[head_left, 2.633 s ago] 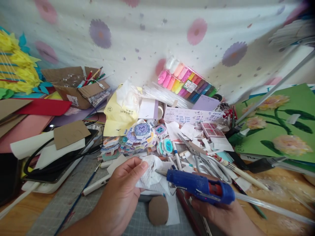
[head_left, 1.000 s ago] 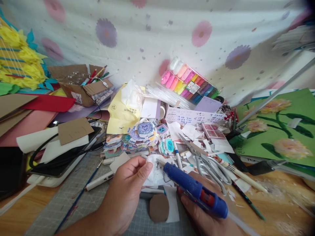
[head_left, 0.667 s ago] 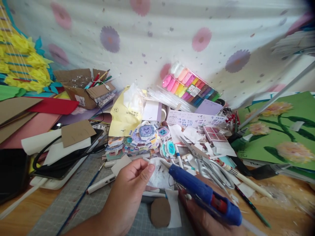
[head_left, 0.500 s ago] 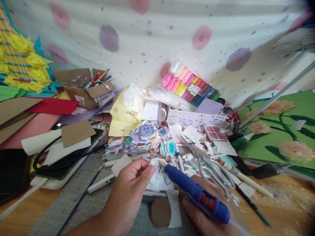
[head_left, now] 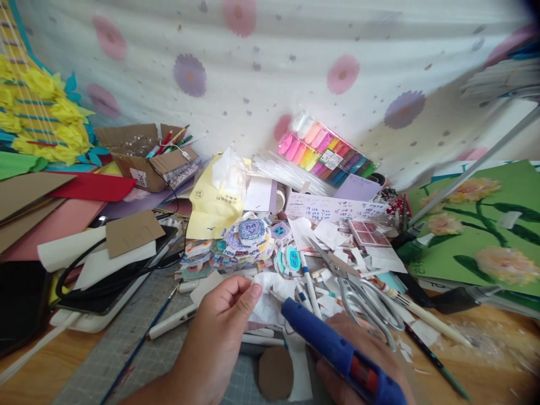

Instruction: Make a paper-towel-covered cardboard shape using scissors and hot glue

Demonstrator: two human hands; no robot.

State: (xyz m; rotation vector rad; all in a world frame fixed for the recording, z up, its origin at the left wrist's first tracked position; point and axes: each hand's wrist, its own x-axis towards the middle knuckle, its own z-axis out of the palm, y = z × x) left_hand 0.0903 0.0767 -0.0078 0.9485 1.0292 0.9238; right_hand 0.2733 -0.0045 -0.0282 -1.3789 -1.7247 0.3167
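Note:
My left hand [head_left: 225, 323] pinches the upper left edge of a crumpled white tissue-like piece [head_left: 272, 306] between thumb and fingers. In my right hand [head_left: 337, 365] is a blue hot glue gun [head_left: 333, 349], its metal tip pointing up and left at the white piece. Whether the tip touches it I cannot tell. Below them a brown rounded cardboard piece [head_left: 275, 374] lies on the grey cutting mat [head_left: 169, 365]. Just beyond the hands sits a pile of painted paper pieces [head_left: 248, 236], with a turquoise one [head_left: 292, 259] at its right.
Scissors [head_left: 363, 292], markers [head_left: 172, 322] and paper scraps crowd the desk. A thin paintbrush [head_left: 139, 349] crosses the mat. At left lies a phone with a cable [head_left: 122, 264]; behind stand a cardboard box [head_left: 139, 163] and a pack of coloured clay [head_left: 329, 149]. Green flower artwork [head_left: 476, 225] is at right.
The glue gun has shifted slightly down, its tip now a little lower against the white piece. My left hand keeps its pinch, nearly in place. The whole view has tilted slightly.

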